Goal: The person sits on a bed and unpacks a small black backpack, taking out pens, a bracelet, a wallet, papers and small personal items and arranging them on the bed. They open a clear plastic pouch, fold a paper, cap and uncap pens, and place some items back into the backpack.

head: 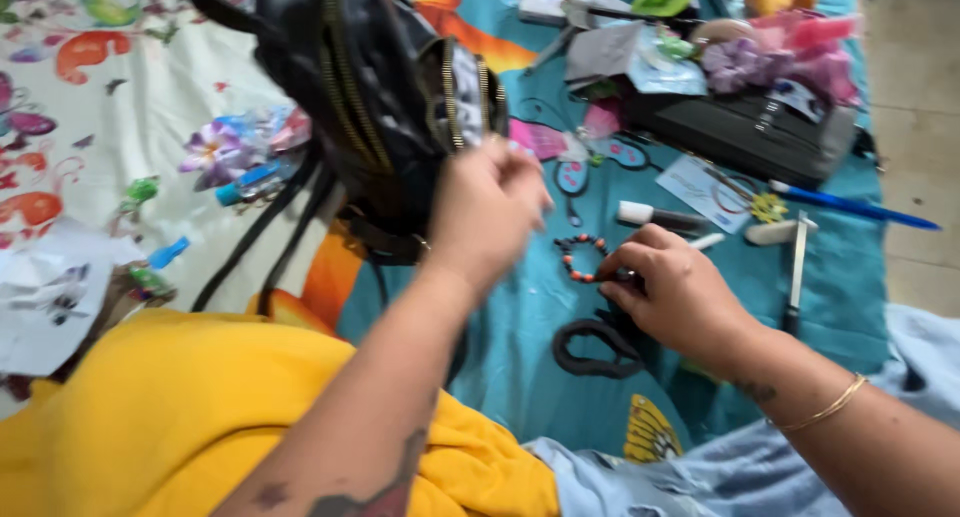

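A: Starting at the left, what is the left hand [487, 209] doing?

B: It is lifted above the bed cover [520, 317], fingers curled at the open mouth of a black zippered bag [375, 97]. It looks closed on the bag's edge beside the zip, though blur hides the exact grip. The bag hangs slumped with its straps [270, 227] trailing down, so I judge it soft and floppy, moderately light; the stiffened rim by the zip is the firmest place to hold.

A: And just right of that?

B: A beaded bracelet [582, 257], dark and orange beads, lies flat on the teal cover between the two hands. It should be light, limp on its cord and apt to roll; pinching a couple of beads would suit it.

A: The right hand [680, 297]?

B: Resting low on the cover, fingertips pinched at the bracelet's right side, seemingly on a small dark bit there. I cannot tell what. A dark fabric hair tie [595, 349], soft and stretchy, lies just beside the hand.

A: Further right?

B: A white-capped marker [660, 217], a blue pen [850, 206] and a flat black case [740, 132] piled with clutter.
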